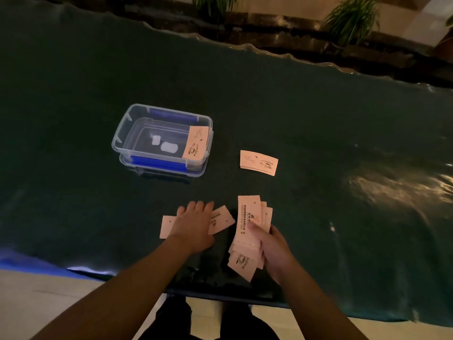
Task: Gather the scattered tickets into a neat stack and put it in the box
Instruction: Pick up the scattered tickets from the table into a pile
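My right hand grips a loose, fanned bundle of pale pink tickets just above the dark green table. My left hand lies flat, fingers together, on top of tickets on the table: one ticket sticks out to its right and another to its left. A small stack of tickets lies alone further out, right of the box. The clear plastic box with blue clips stands open at the left, with one ticket leaning against its right wall.
A dark green cloth covers the table, and its near edge runs just below my hands. Two small white pieces lie on the box floor. Potted plants and a dark ledge stand beyond the far edge.
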Available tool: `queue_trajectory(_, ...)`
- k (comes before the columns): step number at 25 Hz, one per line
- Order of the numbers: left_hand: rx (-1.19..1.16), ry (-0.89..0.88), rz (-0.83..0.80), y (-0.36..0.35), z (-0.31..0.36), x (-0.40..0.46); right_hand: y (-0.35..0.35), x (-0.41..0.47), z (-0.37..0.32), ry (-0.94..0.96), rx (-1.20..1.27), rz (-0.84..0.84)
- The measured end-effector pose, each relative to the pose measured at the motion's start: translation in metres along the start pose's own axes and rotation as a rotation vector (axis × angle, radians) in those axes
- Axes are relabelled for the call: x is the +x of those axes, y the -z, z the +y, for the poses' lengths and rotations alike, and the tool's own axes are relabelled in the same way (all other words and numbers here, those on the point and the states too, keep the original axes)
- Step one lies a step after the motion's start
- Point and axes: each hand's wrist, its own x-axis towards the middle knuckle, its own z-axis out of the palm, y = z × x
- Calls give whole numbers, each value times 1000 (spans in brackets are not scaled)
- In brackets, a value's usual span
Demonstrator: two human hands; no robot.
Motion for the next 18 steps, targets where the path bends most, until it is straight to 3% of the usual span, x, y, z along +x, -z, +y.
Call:
queue_trajectory(5, -237, 299, 63, 6, -11, -11, -12, 2, -4, -16, -7, -39)
queue_trajectory(12, -418, 665, -45, -3, -26, -46, -52, 2, -8, -48, -124, -142)
queue_trajectory(14, -621, 727, -128, -10, -30, -55, -62, 5, -15, -35, -217, -176)
queue_trajectory(16, -968, 815, -216, -13, -30, -65, -72, 8, -28, -17, -352, -240)
queue_trajectory(18, -1168, 857, -150, -12, -31, -68, -84, 14, -43, -1, -530, -331)
